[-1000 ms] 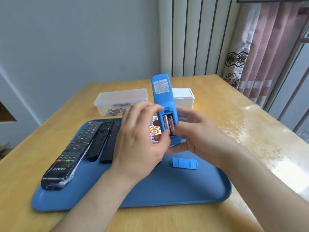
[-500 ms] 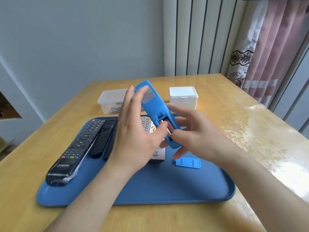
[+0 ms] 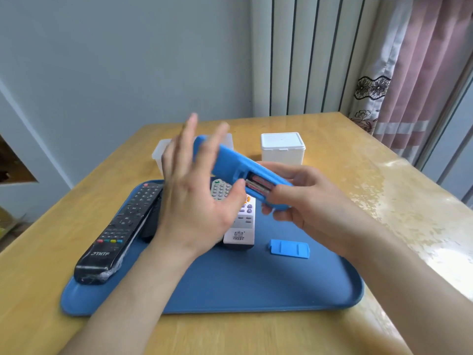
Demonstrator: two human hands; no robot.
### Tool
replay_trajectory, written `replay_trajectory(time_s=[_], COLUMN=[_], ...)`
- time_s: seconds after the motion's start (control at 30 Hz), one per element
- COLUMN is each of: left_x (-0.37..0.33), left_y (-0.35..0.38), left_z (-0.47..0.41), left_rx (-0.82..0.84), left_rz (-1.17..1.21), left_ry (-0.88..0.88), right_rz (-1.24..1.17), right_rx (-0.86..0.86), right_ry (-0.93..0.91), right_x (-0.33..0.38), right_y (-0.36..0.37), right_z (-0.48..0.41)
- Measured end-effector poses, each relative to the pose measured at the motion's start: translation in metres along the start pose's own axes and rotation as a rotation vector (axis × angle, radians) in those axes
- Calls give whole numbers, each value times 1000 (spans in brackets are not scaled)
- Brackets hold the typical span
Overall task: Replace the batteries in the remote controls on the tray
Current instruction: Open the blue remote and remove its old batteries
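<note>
- Currently my right hand [image 3: 304, 198] grips the blue remote [image 3: 230, 162] — compartment open, two batteries [image 3: 258, 184] inside.
- My left hand [image 3: 194, 201]: fingers straight, spread — thumb at the batteries.
- Battery cover [image 3: 290, 248] lies on the tray [image 3: 256, 290].

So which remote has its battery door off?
The bright blue plastic remote in the right hand: batteries show, and its small blue cover lies on the dark blue tray. The black remote and white remote lie buttons-up.
</note>
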State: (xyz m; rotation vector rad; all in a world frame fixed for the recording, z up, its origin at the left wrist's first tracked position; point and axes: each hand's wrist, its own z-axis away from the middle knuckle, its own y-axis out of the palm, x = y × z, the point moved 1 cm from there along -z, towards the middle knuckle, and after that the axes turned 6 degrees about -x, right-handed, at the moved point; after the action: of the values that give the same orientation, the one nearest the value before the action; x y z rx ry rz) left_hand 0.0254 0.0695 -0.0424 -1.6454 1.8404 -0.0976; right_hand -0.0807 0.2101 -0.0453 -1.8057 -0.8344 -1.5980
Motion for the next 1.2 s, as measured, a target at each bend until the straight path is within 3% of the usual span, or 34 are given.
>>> replay_trajectory(time_s=[0.03,0.1,0.2,0.33,0.43,0.53,0.7,1.2], left_x=[2,0,-13,-31,-33,-28,-25,-16], left_y=[0,0,6,13,15,19,24,26], left_z=[-1,1,11,16,16,19,27,28], left_rx=[27,114,230,333,376,393,383,387], left_rz=[-126,-98,156,700,837,805,516,497], left_ry=[96,90,-99,-411,-513,-517,-324,-315], right_rz=[-7,-118,-336,-398,-403,-354,-348,-338], right_rx=[-59,-164,-230,-256,-273,-300,-308,-316], right_ry=[-40,-96,-88,-1,53,107,174,116], right_x=[1,3,8,9,8,6,6,0], right_y=[-1,-3,-1,0,4,6,6,12], right_z=[-1,-2,-1,-3,-2,-2,0,-3])
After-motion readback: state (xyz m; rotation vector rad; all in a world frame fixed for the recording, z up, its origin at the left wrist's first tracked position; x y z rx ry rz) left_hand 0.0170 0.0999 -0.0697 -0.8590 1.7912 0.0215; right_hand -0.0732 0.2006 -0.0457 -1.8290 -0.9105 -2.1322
